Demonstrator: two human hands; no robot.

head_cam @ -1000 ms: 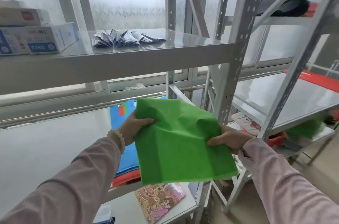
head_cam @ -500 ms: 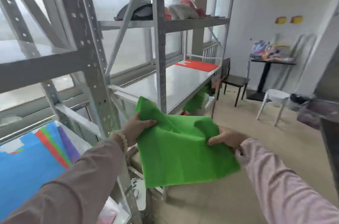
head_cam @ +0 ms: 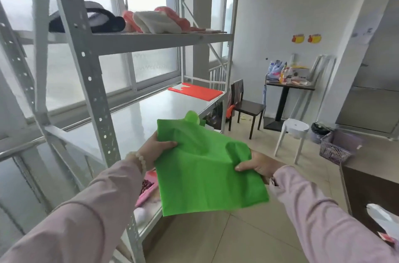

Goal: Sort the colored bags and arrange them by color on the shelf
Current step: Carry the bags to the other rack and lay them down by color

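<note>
A flat green bag (head_cam: 205, 167) hangs in front of me between both hands. My left hand (head_cam: 156, 149) grips its upper left edge, thumb on top. My right hand (head_cam: 258, 164) pinches its right edge near the handle cut-out. A red bag (head_cam: 195, 91) lies flat at the far end of the grey metal shelf (head_cam: 151, 109), which runs to the left of the green bag. More green material (head_cam: 192, 116) peeks out just beyond the held bag's top edge.
A perforated shelf upright (head_cam: 95, 98) stands close on my left. The upper shelf holds a black item (head_cam: 101, 20) and pink and white cloth (head_cam: 157, 21). A dark chair (head_cam: 246, 107), a white stool (head_cam: 293, 133), a small table (head_cam: 289, 85) and a purple basket (head_cam: 339, 148) stand on the tiled floor.
My view has swung right, away from the blue pile and along the shelving toward the room. Both hands keep hold of the green bag, carried rightward beside the shelf with the red bag.
</note>
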